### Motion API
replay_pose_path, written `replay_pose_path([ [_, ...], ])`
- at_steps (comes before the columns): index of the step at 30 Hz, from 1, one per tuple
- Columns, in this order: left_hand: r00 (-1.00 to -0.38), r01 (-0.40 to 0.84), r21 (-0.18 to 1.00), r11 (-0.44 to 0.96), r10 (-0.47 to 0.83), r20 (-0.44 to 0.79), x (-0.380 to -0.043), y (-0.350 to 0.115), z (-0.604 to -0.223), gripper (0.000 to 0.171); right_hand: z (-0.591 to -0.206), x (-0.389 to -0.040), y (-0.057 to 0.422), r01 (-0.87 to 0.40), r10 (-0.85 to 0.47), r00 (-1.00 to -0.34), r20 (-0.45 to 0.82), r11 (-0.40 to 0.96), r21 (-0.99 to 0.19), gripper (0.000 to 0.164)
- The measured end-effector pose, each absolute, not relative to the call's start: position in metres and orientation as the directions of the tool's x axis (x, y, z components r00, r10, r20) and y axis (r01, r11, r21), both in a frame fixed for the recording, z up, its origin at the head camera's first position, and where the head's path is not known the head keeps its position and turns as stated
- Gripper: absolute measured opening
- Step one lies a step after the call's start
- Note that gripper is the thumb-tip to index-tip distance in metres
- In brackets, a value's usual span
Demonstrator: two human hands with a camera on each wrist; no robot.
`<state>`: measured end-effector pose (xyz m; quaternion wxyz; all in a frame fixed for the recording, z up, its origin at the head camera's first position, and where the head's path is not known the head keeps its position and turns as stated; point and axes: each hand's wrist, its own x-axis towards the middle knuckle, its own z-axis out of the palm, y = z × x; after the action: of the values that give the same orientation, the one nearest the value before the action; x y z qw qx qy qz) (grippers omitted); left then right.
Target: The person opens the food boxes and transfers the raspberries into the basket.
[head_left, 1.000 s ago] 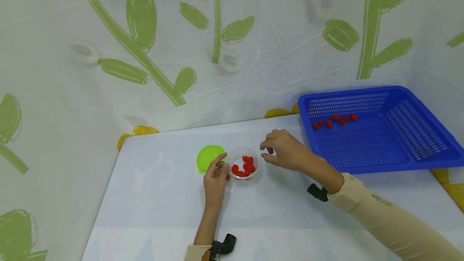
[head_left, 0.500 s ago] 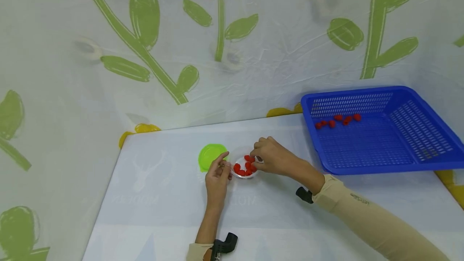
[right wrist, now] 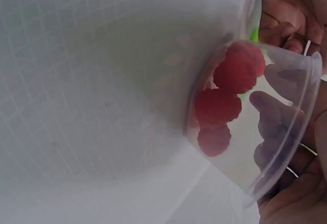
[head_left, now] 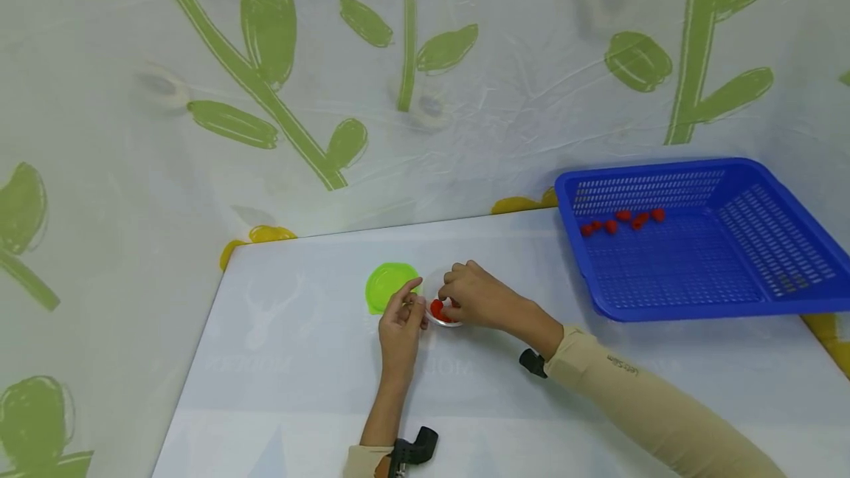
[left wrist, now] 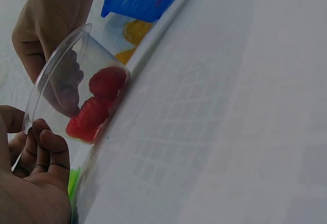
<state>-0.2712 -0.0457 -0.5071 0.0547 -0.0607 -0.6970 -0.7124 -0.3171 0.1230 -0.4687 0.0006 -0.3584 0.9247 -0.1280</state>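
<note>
One clear cup (left wrist: pixel 106 55) with at least four red berries (right wrist: pixel 218 106) stands on the table (head_left: pixel 299 389), its rim pinched by the left hand (head_left: pixel 401 330), the right hand (head_left: pixel 479 297) bent down inside, its grip impossible to tell, one green lid (head_left: pixel 385 285) left of the cup, one blue basket (head_left: pixel 690 268) holding seven more berries (head_left: pixel 611 226) to its right.

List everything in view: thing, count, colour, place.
Wall covering: one, white with green and yellow flowers, behind the table
Table: one, white, centre to foreground
Basket: one, blue, right side of table
Basket berries: about seven, red, toward its far left corner
Cup: one, clear, on table
Cup berries: several, some hidden, red, at its bottom
Disc: one, bright green, left of cup
Wrist devices: two, black, one per wrist
Sleeves: two, beige, on forearms
Left hand: one, bare, at cup's rim
Right hand: one, bare, fingers in cup
</note>
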Motion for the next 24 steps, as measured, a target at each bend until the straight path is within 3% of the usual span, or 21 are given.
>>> replay_pose_path([
  [14, -0.984, 0.18, 0.984, -0.013, 0.002, 0.18, -0.272, -0.046, -0.508, 0.033, -0.476, -0.319, 0.11, -0.668, -0.651, -0.743, 0.152, 0.734, -0.124, 0.013],
  [24, -0.985, 0.173, 0.985, -0.016, 0.006, 0.173, -0.272, -0.044, -0.51, 0.033, -0.479, -0.318, 0.105, -0.589, -0.575, -0.804, 0.15, 0.805, -0.076, 0.025],
])
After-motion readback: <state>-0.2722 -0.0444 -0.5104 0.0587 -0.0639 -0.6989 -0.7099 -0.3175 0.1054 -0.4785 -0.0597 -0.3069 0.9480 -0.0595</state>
